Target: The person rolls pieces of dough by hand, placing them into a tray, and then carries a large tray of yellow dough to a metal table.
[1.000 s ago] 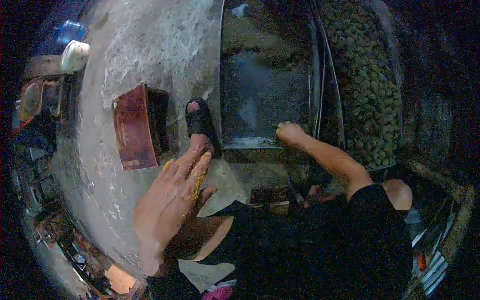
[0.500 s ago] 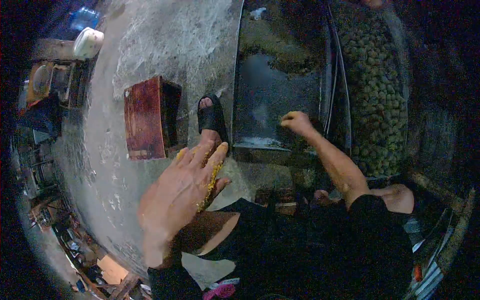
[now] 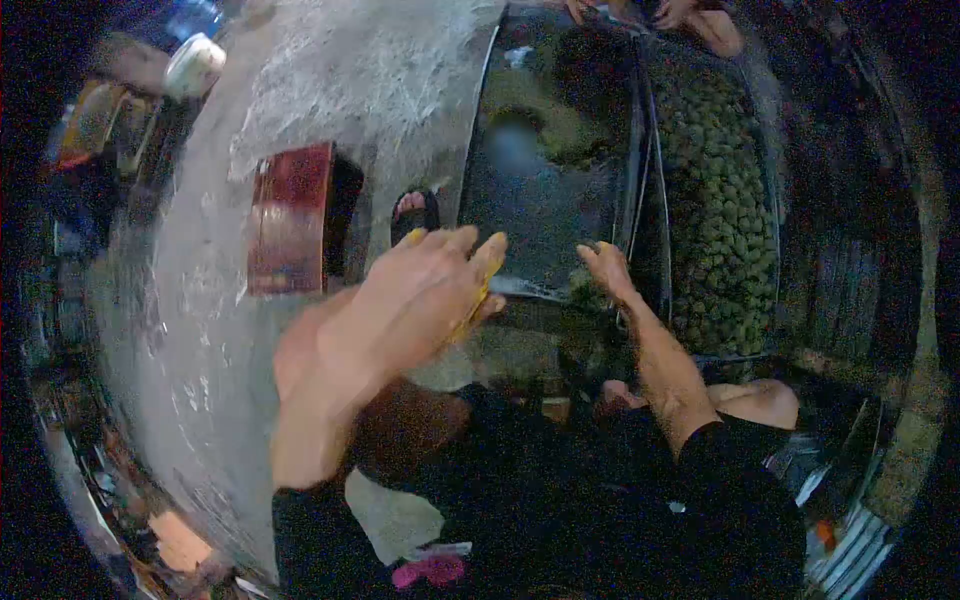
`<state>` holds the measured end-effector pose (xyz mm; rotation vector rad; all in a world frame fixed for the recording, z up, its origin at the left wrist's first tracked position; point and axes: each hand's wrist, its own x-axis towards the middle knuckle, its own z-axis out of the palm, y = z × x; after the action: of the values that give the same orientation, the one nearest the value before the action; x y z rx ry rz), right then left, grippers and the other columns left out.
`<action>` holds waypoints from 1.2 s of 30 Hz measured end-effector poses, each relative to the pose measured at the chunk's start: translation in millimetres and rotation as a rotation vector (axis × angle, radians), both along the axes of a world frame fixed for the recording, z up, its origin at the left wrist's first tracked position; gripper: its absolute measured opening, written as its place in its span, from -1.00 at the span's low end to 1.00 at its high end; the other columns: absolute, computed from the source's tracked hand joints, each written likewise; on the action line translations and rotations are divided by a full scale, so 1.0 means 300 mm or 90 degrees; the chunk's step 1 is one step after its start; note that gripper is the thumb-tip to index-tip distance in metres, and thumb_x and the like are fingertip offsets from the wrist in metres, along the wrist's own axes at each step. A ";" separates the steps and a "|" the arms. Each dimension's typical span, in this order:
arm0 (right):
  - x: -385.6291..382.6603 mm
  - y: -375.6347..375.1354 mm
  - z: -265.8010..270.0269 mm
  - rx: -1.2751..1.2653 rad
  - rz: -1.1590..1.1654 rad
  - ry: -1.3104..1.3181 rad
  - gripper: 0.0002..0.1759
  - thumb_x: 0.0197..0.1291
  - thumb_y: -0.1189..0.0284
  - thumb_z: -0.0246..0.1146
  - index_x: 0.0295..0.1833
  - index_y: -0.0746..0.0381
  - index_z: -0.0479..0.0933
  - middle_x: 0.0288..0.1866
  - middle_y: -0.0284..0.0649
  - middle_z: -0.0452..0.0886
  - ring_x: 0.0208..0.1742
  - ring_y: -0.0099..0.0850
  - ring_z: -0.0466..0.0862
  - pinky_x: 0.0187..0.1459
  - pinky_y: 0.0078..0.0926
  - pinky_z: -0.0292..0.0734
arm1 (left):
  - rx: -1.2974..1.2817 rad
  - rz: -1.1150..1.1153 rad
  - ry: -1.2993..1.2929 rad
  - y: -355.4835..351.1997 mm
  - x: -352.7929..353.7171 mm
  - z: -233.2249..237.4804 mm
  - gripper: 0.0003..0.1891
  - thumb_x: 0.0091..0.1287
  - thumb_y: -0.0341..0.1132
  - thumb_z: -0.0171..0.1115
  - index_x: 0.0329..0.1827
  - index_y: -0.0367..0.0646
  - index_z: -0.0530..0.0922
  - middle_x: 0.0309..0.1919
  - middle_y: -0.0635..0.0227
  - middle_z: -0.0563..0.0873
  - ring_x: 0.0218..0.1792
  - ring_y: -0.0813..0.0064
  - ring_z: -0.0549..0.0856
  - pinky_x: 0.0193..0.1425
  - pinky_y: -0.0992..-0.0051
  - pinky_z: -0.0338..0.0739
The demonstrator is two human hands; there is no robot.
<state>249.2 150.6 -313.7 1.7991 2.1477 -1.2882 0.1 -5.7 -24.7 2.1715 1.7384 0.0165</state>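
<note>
My left hand (image 3: 430,290) is large and close to the camera, palm down, fingers apart. Yellow bits cling to its fingers and thumb side, and it holds nothing. Beyond its fingertips lies the near end of a dark metal tray (image 3: 535,290) with a wet-looking surface and brownish-green matter farther back. Over the tray's near right corner is my right hand (image 3: 606,268), smaller and slightly blurred. Its fingertips look apart, with nothing visible between them. Just below it is a greenish patch, too blurred to identify.
A long container of green round items (image 3: 715,220) stands right of the tray. Another person's hands (image 3: 680,14) show at the top edge. A reddish-brown box (image 3: 290,220) sits on the concrete floor, left of my sandalled foot (image 3: 412,208).
My left hand has moved up and right towards the tray. The right hand has shifted slightly down, its fingers now looser. The view has shifted, and another person's hands show more at the top.
</note>
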 end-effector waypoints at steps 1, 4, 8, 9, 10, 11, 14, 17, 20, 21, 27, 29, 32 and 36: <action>0.032 -0.003 -0.031 0.052 0.080 -0.024 -0.35 0.13 0.01 0.21 -0.01 0.46 0.51 -0.01 0.17 0.57 0.10 0.00 0.54 0.08 -0.20 0.43 | -0.004 0.018 -0.008 0.007 0.000 -0.008 -0.47 0.26 -0.14 0.14 0.24 -0.22 0.34 0.07 0.05 0.54 0.07 0.09 0.54 0.16 0.27 0.44; 0.073 0.036 -0.128 -0.021 0.172 -0.004 -0.48 0.14 0.08 0.23 -0.21 0.42 0.52 -0.16 0.11 0.61 -0.14 -0.06 0.63 -0.15 -0.20 0.51 | 0.015 -0.029 -0.018 0.034 -0.004 -0.060 -0.61 0.27 -0.15 0.12 0.04 -0.24 0.44 -0.22 0.10 0.61 -0.16 0.07 0.63 -0.07 0.22 0.56; 0.110 0.004 -0.095 0.118 0.145 0.099 -0.60 0.19 0.17 0.23 -0.45 0.33 0.45 -0.51 -0.09 0.54 -0.56 -0.36 0.56 -0.51 -0.40 0.43 | -0.006 -0.020 0.000 0.061 0.005 -0.066 -0.62 0.26 -0.14 0.13 0.01 -0.23 0.44 -0.22 0.07 0.61 -0.19 0.02 0.63 -0.13 0.20 0.57; 0.136 0.012 -0.131 0.120 0.147 0.097 -0.60 0.19 0.17 0.23 -0.45 0.33 0.45 -0.51 -0.09 0.54 -0.56 -0.36 0.56 -0.51 -0.40 0.43 | -0.013 -0.019 -0.002 0.063 0.006 -0.064 -0.62 0.26 -0.13 0.13 0.00 -0.23 0.44 -0.23 0.06 0.61 -0.19 0.01 0.63 -0.15 0.19 0.57; 0.126 0.009 -0.104 0.140 0.176 0.016 -0.57 0.19 0.14 0.22 -0.47 0.31 0.44 -0.52 -0.11 0.52 -0.56 -0.37 0.54 -0.51 -0.39 0.43 | -0.020 -0.016 -0.002 0.067 0.005 -0.062 -0.62 0.26 -0.12 0.12 -0.01 -0.23 0.44 -0.24 0.04 0.61 -0.20 -0.01 0.63 -0.17 0.18 0.58; 0.113 0.007 -0.078 0.160 0.205 -0.063 -0.55 0.20 0.11 0.21 -0.48 0.30 0.43 -0.54 -0.14 0.51 -0.57 -0.38 0.53 -0.51 -0.39 0.42 | -0.018 -0.014 -0.001 0.074 0.005 -0.059 -0.62 0.26 -0.12 0.12 -0.01 -0.23 0.44 -0.24 0.04 0.61 -0.20 -0.01 0.63 -0.17 0.18 0.58; 0.083 -0.011 -0.023 0.184 0.152 -0.145 -0.55 0.18 0.07 0.23 -0.42 0.29 0.47 -0.50 -0.19 0.52 -0.56 -0.41 0.51 -0.51 -0.40 0.44 | -0.032 -0.017 -0.020 0.083 0.003 -0.055 -0.61 0.26 -0.10 0.12 -0.02 -0.24 0.43 -0.25 0.03 0.61 -0.20 -0.02 0.62 -0.17 0.15 0.56; 0.087 -0.030 -0.019 0.044 0.024 0.071 -0.60 0.18 0.09 0.23 -0.31 0.27 0.52 -0.49 -0.27 0.53 -0.56 -0.46 0.51 -0.53 -0.47 0.42 | -0.020 -0.007 -0.021 0.083 0.001 -0.062 -0.62 0.26 -0.09 0.12 -0.04 -0.21 0.44 -0.25 0.04 0.60 -0.19 -0.02 0.61 -0.17 0.14 0.55; 0.107 -0.015 0.010 -0.109 -0.058 0.188 -0.63 0.19 0.13 0.22 -0.21 0.26 0.53 -0.43 -0.26 0.54 -0.54 -0.50 0.51 -0.53 -0.53 0.41 | 0.019 -0.021 -0.050 0.080 -0.011 -0.069 -0.64 0.26 -0.08 0.12 -0.06 -0.17 0.44 -0.26 0.09 0.61 -0.18 0.01 0.61 -0.16 0.16 0.54; 0.108 -0.026 0.016 -0.109 -0.058 0.185 -0.63 0.19 0.13 0.22 -0.21 0.26 0.53 -0.43 -0.26 0.54 -0.54 -0.50 0.51 -0.53 -0.53 0.41 | 0.050 -0.026 -0.072 0.077 -0.015 -0.075 -0.64 0.26 -0.07 0.13 -0.07 -0.16 0.45 -0.26 0.10 0.60 -0.18 0.02 0.61 -0.15 0.18 0.54; 0.085 -0.078 -0.024 -0.079 -0.240 0.439 -0.61 0.22 0.10 0.17 -0.38 0.23 0.54 -0.54 -0.31 0.51 -0.62 -0.51 0.45 -0.56 -0.50 0.35 | 0.128 -0.040 -0.131 0.065 -0.018 -0.054 -0.63 0.24 -0.04 0.17 -0.08 -0.13 0.49 -0.21 0.15 0.62 -0.14 0.05 0.62 -0.11 0.24 0.54; 0.066 -0.065 -0.016 0.006 -0.270 0.197 -0.49 0.24 0.05 0.14 -0.62 0.21 0.47 -0.69 -0.33 0.43 -0.67 -0.47 0.41 -0.57 -0.42 0.27 | 0.044 -0.017 -0.096 0.072 -0.015 -0.048 -0.63 0.23 -0.03 0.17 -0.08 -0.12 0.49 -0.18 0.14 0.63 -0.13 0.06 0.62 -0.10 0.26 0.54; 0.069 -0.047 -0.040 0.118 -0.203 0.184 -0.45 0.25 0.04 0.12 -0.67 0.21 0.41 -0.73 -0.31 0.40 -0.67 -0.44 0.41 -0.56 -0.37 0.26 | 0.129 -0.005 -0.090 0.076 -0.015 -0.076 -0.68 0.14 -0.06 0.23 -0.24 -0.13 0.60 -0.26 0.17 0.67 -0.18 0.11 0.66 -0.14 0.25 0.58; 0.068 -0.088 0.052 -0.010 -0.205 0.398 -0.65 0.28 0.16 0.13 -0.34 0.25 0.47 -0.46 -0.24 0.56 -0.52 -0.44 0.52 -0.51 -0.42 0.43 | 0.094 0.013 -0.091 0.077 -0.010 -0.042 -0.66 0.13 -0.05 0.24 -0.21 -0.13 0.60 -0.29 0.15 0.68 -0.21 0.10 0.67 -0.17 0.22 0.59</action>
<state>269.6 124.3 -298.0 1.9888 2.1327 -2.1803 -2.8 17.5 -37.3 2.1940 1.7266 0.3074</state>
